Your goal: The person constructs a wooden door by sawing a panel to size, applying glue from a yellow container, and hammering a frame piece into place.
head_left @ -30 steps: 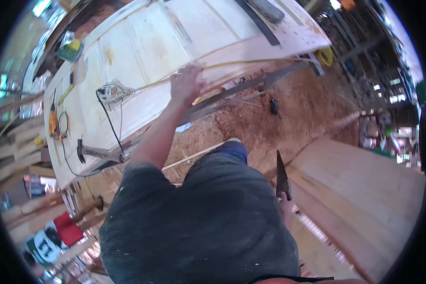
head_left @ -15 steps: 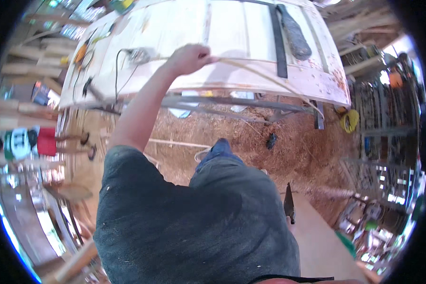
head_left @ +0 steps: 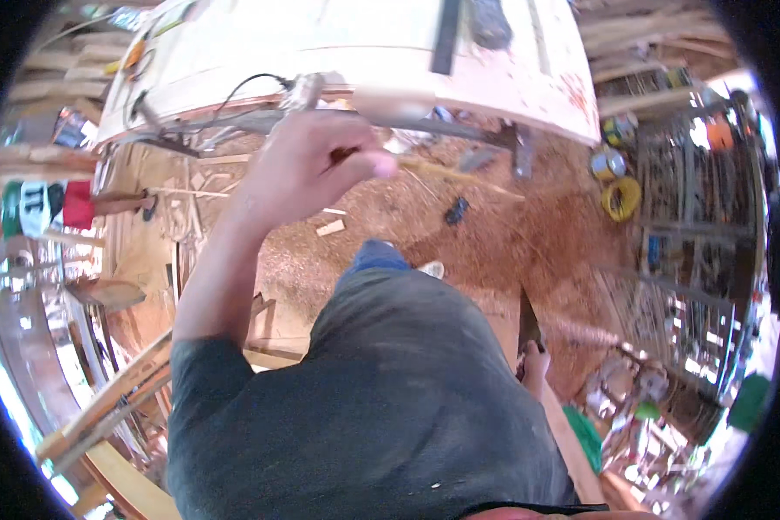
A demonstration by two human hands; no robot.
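My left hand (head_left: 325,165) is closed, thumb against curled fingers, in front of the white panelled door (head_left: 364,65) on the bench. From its grip a thin wooden strip (head_left: 464,176) runs out to the right above the floor; the strip is blurred. Low at my right side, my right hand (head_left: 536,368) is wrapped round the handle of a handsaw (head_left: 527,321). The saw's dark blade points away from me, and part of this hand is hidden by my body.
A corded power tool (head_left: 303,91) lies at the door's near edge. Wood shavings and offcuts (head_left: 330,228) litter the floor. A yellow container (head_left: 620,200) stands beyond the bench's right end. Far left, a person in red shorts (head_left: 78,204) stands near stacked boards (head_left: 52,165).
My left hand has come off the door toward me, bringing the strip along. The whole view has shifted, and my right hand on the saw now shows more fully.
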